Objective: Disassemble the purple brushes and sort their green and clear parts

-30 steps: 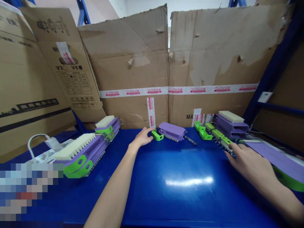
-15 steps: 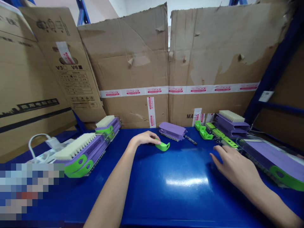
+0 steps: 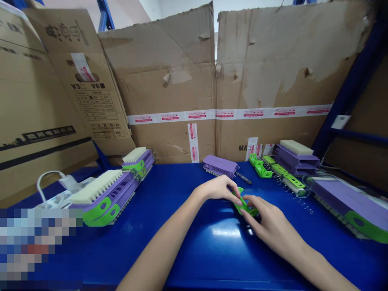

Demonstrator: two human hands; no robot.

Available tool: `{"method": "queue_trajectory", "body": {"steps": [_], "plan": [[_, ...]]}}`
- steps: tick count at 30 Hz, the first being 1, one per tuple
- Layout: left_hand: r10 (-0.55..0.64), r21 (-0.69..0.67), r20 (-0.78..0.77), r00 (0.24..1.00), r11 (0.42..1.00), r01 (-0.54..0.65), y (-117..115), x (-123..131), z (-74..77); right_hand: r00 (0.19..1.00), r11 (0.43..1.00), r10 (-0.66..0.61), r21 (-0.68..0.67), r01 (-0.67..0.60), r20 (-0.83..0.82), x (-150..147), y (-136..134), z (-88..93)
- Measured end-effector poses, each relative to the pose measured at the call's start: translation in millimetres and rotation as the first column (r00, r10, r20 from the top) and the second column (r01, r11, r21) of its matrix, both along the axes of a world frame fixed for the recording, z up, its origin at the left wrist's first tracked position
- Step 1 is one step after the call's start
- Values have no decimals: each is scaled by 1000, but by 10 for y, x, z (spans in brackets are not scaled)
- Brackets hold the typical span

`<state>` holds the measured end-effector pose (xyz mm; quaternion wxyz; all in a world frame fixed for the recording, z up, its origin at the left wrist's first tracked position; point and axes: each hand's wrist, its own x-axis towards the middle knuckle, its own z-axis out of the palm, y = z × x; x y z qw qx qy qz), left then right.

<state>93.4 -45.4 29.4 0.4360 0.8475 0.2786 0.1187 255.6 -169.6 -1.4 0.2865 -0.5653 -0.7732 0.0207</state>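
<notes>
Both my hands meet over the middle of the blue table (image 3: 188,250). My left hand (image 3: 216,189) pinches one end of a small green plastic handle (image 3: 244,204). My right hand (image 3: 269,226) grips the same green handle from the other side, fingers curled onto it. A purple brush body (image 3: 220,166), bristles down, lies just behind my hands near the cardboard wall, with a small dark tool (image 3: 243,178) beside it.
Finished purple-and-green brushes (image 3: 104,194) are lined up at the left. At the right lie loose green handles (image 3: 261,169), several small springs (image 3: 298,198), a stack of purple brush bodies (image 3: 295,155) and more brushes (image 3: 348,202). Cardboard boxes (image 3: 169,81) wall the back; a white cable (image 3: 50,184) lies far left.
My left hand has carried the green handle from beside the purple brush body toward the table's middle. My right hand left the parts at the right and joined it on the handle.
</notes>
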Motion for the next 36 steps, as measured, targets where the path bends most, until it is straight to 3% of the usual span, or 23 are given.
{"method": "queue_trajectory", "body": {"steps": [4,8,14,19,27,36], "plan": [[-20,-38,-14,1000,999,20,-72,52,30,1000,999,-3,39,2,6,95,0,-49],[56,-86,10,998,995,-55,9,-62,59,974,982,-138,152,111,179,307,1,-149],[272,50,-148,951,962,-268,229,-340,18,814,938,-347,189,291,466,642,179,-136],[346,37,-151,926,938,-344,325,-483,-31,692,894,-446,255,367,567,719,368,-35],[345,88,-189,919,938,-334,296,-422,-42,646,886,-456,246,393,612,697,536,73],[331,96,-212,919,943,-318,290,-433,-22,623,881,-457,228,414,635,671,634,73]]}}
